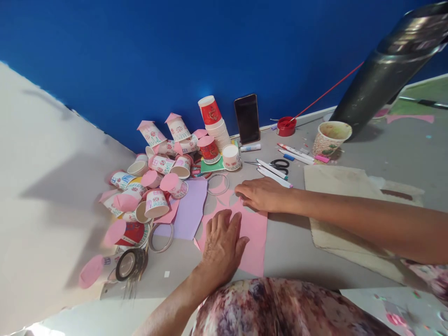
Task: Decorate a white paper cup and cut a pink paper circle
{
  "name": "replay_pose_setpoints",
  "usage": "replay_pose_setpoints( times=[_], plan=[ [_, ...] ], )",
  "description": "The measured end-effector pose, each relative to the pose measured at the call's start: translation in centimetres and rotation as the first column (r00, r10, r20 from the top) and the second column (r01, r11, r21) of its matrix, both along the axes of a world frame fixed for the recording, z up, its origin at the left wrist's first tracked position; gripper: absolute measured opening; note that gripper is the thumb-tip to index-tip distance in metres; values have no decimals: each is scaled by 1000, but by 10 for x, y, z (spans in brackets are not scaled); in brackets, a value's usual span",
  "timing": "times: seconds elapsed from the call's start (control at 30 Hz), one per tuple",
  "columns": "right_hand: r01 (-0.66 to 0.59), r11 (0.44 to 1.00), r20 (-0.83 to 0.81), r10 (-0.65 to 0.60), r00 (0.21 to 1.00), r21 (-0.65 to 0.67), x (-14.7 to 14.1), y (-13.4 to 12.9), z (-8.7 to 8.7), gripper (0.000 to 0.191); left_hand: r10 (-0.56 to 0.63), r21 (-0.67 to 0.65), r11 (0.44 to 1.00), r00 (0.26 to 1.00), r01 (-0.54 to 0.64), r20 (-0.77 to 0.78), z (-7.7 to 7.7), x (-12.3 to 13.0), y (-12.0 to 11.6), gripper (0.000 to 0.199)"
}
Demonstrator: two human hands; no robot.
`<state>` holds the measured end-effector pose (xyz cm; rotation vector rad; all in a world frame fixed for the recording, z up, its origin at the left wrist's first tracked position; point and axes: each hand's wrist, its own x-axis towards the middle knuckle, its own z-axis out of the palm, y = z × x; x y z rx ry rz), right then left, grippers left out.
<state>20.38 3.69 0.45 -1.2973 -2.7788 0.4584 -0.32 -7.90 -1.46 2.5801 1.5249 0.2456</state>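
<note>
A pink sheet of paper (255, 233) with curved cut-outs along its upper and left edges lies on the grey table. My left hand (221, 242) rests on its left part, palm down, fingers spread, holding nothing. My right hand (261, 193) is at the sheet's upper edge, its fingers bent together and pointing left; whatever may be under the fingertips is hidden. A white tape ring (227, 184) lies just left of my right fingertips. Beside the sheet is purple paper (191, 210). White markers (271, 173) and black-handled scissors (280, 164) lie just above my right hand.
Decorated paper cups (156, 203) with pink tops are piled at the left, near a black tape roll (126, 264). A cup stack (219, 130) and a phone (247, 119) stand by the blue wall. A used cup (331, 138), dark bottle (378, 77) and cloth (332, 228) are right.
</note>
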Motion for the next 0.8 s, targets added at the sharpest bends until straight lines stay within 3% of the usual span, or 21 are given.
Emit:
replay_pose_setpoints(
  times=[0.13, 0.27, 0.37, 0.57, 0.8],
  plan=[
    [-47, 999, 71, 48, 996, -10, -6, 12, 13, 10, -18, 65, 998, 999, 16, 35, -12, -3, -5, 54],
    [16, 990, 97, -30, 995, 139, 0, 19, 26, 29, -16, 62, 998, 1000, 16, 14, -16, -2, -7, 53],
    [49, 982, 82, -65, 994, 184, -1, 17, 30, 30, -5, 63, 998, 1000, 5, 7, -15, -1, -7, 52],
    [-58, 995, 74, 52, 996, 77, -38, 9, 20, 17, 11, 128, 992, 1000, -12, 8, -19, -1, -11, 52],
    [-49, 998, -13, 49, 999, 35, -57, 14, 12, 23, 23, 178, 984, 1000, -21, -6, -25, -2, -16, 52]
  ],
)
